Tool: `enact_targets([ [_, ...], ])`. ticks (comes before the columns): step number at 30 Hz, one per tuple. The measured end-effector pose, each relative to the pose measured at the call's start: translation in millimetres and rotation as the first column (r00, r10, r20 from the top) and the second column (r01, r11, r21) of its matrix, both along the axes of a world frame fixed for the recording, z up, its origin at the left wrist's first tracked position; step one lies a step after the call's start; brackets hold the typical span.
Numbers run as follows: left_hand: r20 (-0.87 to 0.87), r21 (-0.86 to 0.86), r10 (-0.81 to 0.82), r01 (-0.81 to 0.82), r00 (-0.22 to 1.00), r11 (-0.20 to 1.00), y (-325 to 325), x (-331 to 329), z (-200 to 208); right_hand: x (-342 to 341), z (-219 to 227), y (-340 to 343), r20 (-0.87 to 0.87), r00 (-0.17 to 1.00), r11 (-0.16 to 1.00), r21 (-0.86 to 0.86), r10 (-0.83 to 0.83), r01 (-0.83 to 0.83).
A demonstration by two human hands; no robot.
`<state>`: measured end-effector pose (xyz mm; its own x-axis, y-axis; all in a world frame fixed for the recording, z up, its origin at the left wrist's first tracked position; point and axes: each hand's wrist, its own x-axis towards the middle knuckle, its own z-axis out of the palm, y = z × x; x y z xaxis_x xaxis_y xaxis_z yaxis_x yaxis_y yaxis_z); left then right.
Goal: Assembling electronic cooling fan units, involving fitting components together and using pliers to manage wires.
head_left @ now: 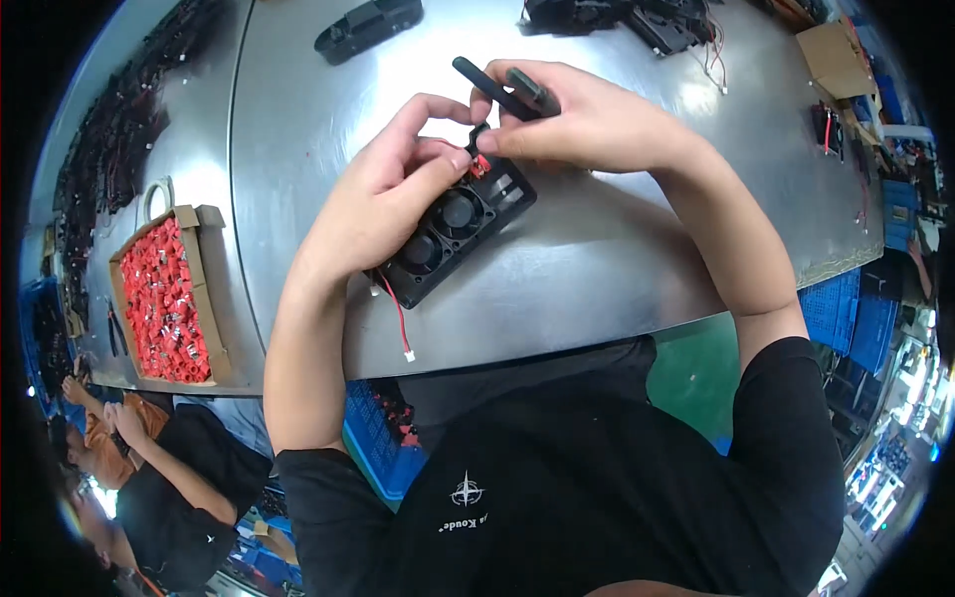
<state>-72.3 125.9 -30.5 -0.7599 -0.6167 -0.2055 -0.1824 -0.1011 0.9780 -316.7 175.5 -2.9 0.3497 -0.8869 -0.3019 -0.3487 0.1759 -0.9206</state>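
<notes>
A black plastic housing (509, 207) with two small fans (456, 214) lies at a slant on the metal table under my hands. My left hand (383, 194) is closed on its upper end, thumb and fingertips pinching near a small red part (480, 166). In my right hand (587, 114) are dark-handled pliers (532, 92), their two handles pointing up and away from me. The right thumb and fingertips press close to the left ones at the housing's far end. The pliers' jaws are hidden. A red wire (400, 316) with a white connector hangs from the near end.
A cardboard box (202, 289) of red parts stands at the left, beside pliers (116, 328). Black housings (370, 28) lie at the far side, with more piled far left. Co-workers (169, 478) sit lower left. A blue crate (383, 448) is below the table edge.
</notes>
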Motion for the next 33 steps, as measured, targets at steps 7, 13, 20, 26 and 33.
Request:
enact_targets([
  [7, 0.036, -0.996, 0.137, 0.025, 0.990, 0.087, 9, -5, 4, 1, -13, -4, -0.246, 0.965, 0.994, -0.037, 0.088, -0.100],
  [13, 0.111, -0.922, 0.086, 0.070, 0.990, 0.380, 31, -7, 10, -1, -23, -6, -0.258, 0.965, 0.989, -0.122, 0.055, -0.089],
  [20, 0.467, -0.861, 0.178, 0.399, 0.866, 0.315, 29, 3, 14, -5, -7, -10, -0.254, 0.956, 0.978, -0.104, 0.150, -0.181],
  [26, 0.396, -0.861, 0.093, 0.334, 0.914, 0.382, 18, 10, 7, 4, 3, -15, -0.464, 0.885, 0.987, -0.110, 0.050, -0.114],
  [33, 0.369, -0.876, 0.230, 0.255, 0.900, 0.409, 33, -1, -7, 41, 9, 23, 0.476, 0.820, 0.838, -0.264, -0.319, 0.479],
])
